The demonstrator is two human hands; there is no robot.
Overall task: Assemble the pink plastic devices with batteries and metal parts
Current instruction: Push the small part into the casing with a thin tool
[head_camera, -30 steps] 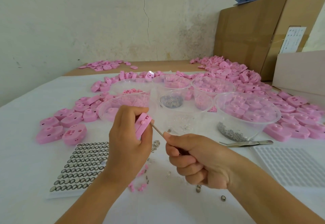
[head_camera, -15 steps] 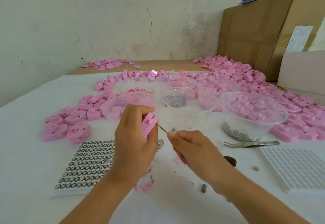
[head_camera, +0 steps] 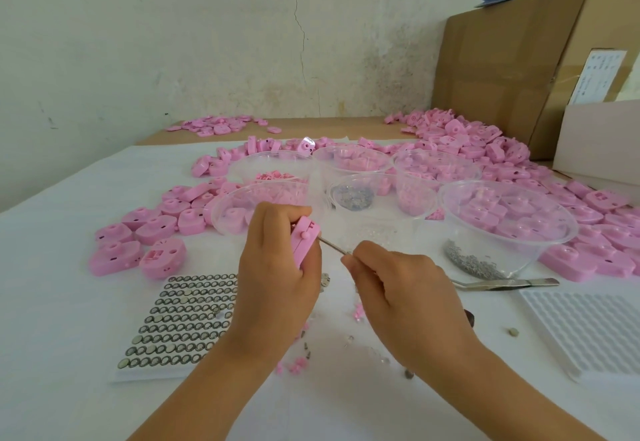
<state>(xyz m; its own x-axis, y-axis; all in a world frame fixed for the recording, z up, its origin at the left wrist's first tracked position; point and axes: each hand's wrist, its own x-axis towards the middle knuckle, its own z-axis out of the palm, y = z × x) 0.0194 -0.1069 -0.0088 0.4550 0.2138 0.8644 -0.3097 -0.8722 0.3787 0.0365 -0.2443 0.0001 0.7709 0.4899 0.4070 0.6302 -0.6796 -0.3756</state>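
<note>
Pink device [head_camera: 304, 240] gripped on edge in left hand [head_camera: 277, 267]; thin metal tool [head_camera: 333, 246] pinched by right hand [head_camera: 401, 288], tip touching device, above battery tray [head_camera: 180, 323].

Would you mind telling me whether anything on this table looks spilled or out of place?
Yes: small pink bits and tiny metal parts lie loose on the white cover, outside the bowls. One round metal piece sits alone beside the white tray. Nothing else stands out.

Battery sheet [head_camera: 180, 323] left, tweezers [head_camera: 509, 284] right, bowls [head_camera: 505, 229] behind.
</note>
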